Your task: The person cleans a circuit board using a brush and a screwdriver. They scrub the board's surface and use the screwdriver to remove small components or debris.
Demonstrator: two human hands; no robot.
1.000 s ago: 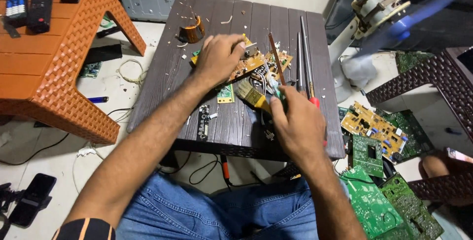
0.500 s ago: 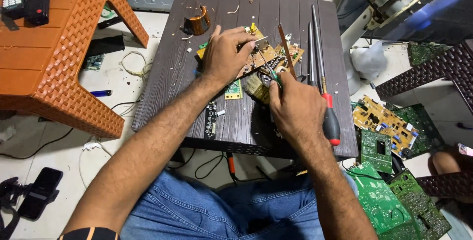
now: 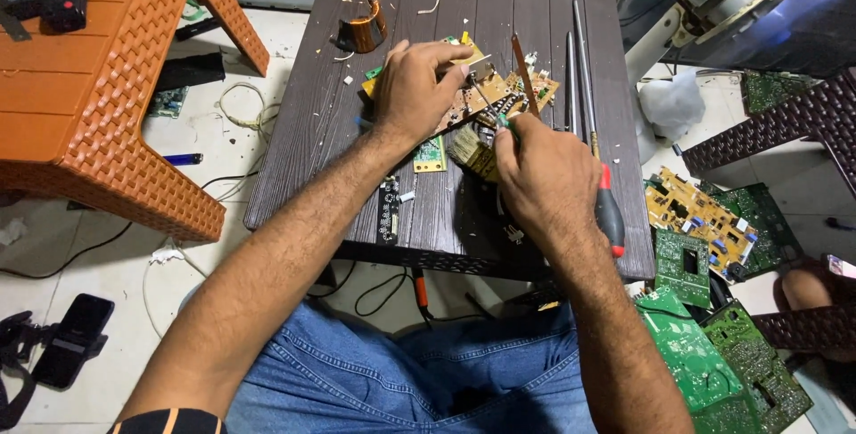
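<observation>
While the person sits at the near edge of the dark slatted table (image 3: 419,6), blue jeans (image 3: 401,380) fill the foreground. Green circuit boards (image 3: 704,345) lie piled on the floor by the table's near right corner. Right hand (image 3: 544,176): closed on a thin tool with a green grip (image 3: 505,122), its tip on the brown circuit board (image 3: 499,95) at mid-table. Red-handled screwdriver (image 3: 608,207) lies along the right edge, just beside that hand. A brush (image 3: 471,151) rests between the two hands. Left hand (image 3: 415,86): fingers curled over the board's left part, pinning it down. Copper coil (image 3: 361,28) sits near the far left corner. Orange plastic table (image 3: 107,113) stands left.
</observation>
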